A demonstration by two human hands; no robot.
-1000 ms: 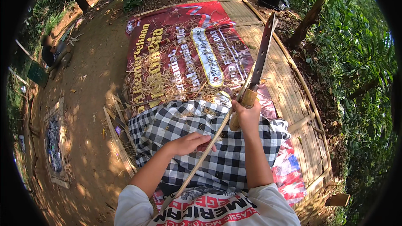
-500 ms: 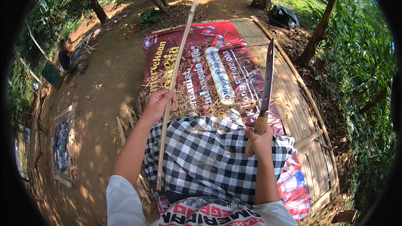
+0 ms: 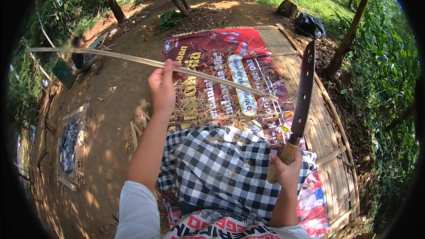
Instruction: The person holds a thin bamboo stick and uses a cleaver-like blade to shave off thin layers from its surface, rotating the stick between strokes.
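Two bare hands are at work above a black-and-white checkered cloth (image 3: 212, 163) spread just below them. The left hand (image 3: 163, 84) is closed in a pinch, thumb and fingers gripping a long, thin bamboo strip (image 3: 221, 82). The right hand (image 3: 285, 168) is wrapped around the wooden handle of a large knife (image 3: 305, 90), its blade pointing up and away.

The strip lies nearly crosswise: one end reaches far out to the left of the left hand, the other slopes down between the hands and stops short of the blade, apart from it. It will probably feel light and stiff with some spring, and its edges may be sharp or splintery. A pinch near the middle should balance it; the ends could whip or sag. The knife looks much heavier, and its handle is the only safe hold.

The strip is pale straw-coloured, slim and nearly straight. The blade is dark, broad and pierced by a row of holes; the handle is light brown.

Beyond the hands, curly shavings (image 3: 199, 115) litter a red printed banner (image 3: 199, 40), which covers part of a slatted bamboo platform (image 3: 323, 128) that shows to the right.
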